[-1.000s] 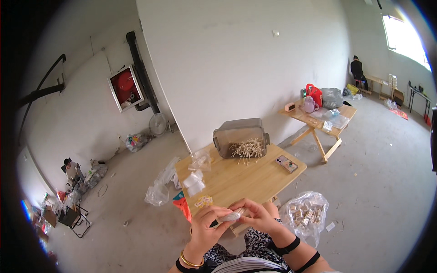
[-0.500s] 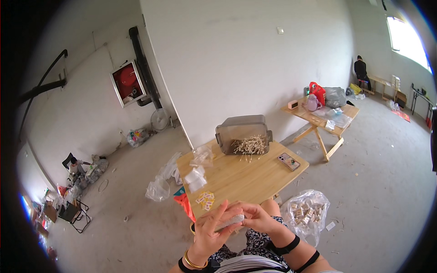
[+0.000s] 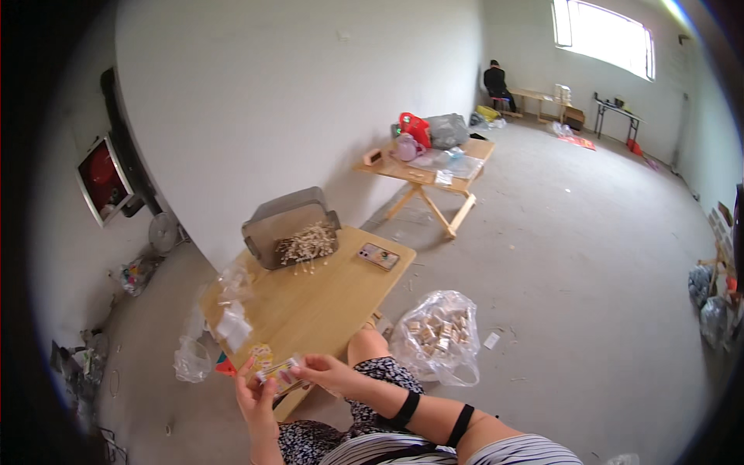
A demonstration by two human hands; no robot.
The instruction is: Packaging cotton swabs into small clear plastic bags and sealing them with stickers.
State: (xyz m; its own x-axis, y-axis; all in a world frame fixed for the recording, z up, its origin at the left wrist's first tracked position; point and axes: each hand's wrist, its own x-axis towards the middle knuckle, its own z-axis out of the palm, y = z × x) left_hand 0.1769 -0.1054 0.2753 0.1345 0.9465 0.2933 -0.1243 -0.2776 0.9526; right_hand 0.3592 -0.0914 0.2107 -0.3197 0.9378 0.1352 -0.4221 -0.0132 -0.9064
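Observation:
Just over the near edge of the wooden table (image 3: 310,310), both my hands hold a small clear packet with a yellow and white label (image 3: 280,373). My left hand (image 3: 257,399) grips its left end between thumb and fingers. At the right end, my right hand (image 3: 329,373) pinches it with closed fingertips. Several yellow and white cards (image 3: 262,355) lie on the table beyond my left hand. A grey translucent bin (image 3: 287,209), tipped on its side, holds many cotton swabs (image 3: 308,242), some spilling onto the tabletop.
White plastic packaging (image 3: 232,324) lies on the table's left, a phone (image 3: 378,256) on its right. A clear bag of small packets (image 3: 440,333) stands on the floor to my right. Another wooden table (image 3: 430,178) with bags stands farther off; a person (image 3: 496,81) sits by the far wall.
The view has swung right, so the table and hands appear farther left. My hands have moved apart to the ends of the packet, and its label now shows.

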